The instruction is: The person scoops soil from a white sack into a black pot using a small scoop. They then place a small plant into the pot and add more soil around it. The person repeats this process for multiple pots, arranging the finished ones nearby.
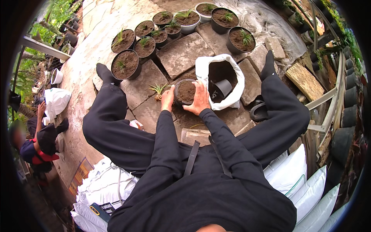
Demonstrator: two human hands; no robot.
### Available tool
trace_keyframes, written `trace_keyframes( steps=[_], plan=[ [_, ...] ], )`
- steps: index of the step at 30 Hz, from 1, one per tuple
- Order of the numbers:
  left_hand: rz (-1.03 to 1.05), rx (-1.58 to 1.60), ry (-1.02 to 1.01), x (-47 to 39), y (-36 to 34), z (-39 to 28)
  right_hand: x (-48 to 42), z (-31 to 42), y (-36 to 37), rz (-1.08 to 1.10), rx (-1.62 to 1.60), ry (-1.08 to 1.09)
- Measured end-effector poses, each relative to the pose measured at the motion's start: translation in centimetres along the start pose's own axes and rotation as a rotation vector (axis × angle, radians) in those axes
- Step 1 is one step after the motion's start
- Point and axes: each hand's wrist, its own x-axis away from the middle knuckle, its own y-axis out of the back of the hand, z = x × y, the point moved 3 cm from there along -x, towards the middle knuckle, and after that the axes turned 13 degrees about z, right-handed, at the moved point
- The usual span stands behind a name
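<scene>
Both my hands are around a small dark plastic pot filled with brown soil (185,91). My left hand (167,98) lies against its left side, and my right hand (200,98) grips the right side, thumb at the near rim. Just left of the pot, an uprooted small spiky-leaved plant (158,90) lies on the stone paving. To the right stands an open white sack (240,84) holding dark soil, with a grey plastic pot (223,87) tilted inside it. Beyond, several potted seedlings, one in a black pot (125,64) and another in a white pot (187,21), form an arc.
A black sandal (258,111) lies by my right knee. Filled white sacks (289,171) are behind me on the right, more sacks (101,185) on the left with a phone (100,212). Another person (39,145) sits at far left. Metal railing (333,107) runs along the right.
</scene>
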Motion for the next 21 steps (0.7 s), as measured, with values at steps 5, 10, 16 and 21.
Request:
trace_keyframes(
  steps=[5,10,16,21],
  plan=[
    [0.033,0.139,-0.058,0.2,2.0,-1.1,-0.3,2.6,3.4,-0.054,-0.131,0.091],
    [0.336,0.634,-0.304,3.8,0.9,-6.7,-0.6,1.7,7.8,-0.136,-0.260,0.089],
    [0.597,0.750,-0.577,9.7,-2.4,-14.1,-0.4,-3.6,10.6,-0.123,-0.798,0.043],
    [0.302,0.128,-0.835,10.0,-8.1,-15.6,1.5,-10.5,10.4,-0.116,-0.727,-0.375]
  ],
)
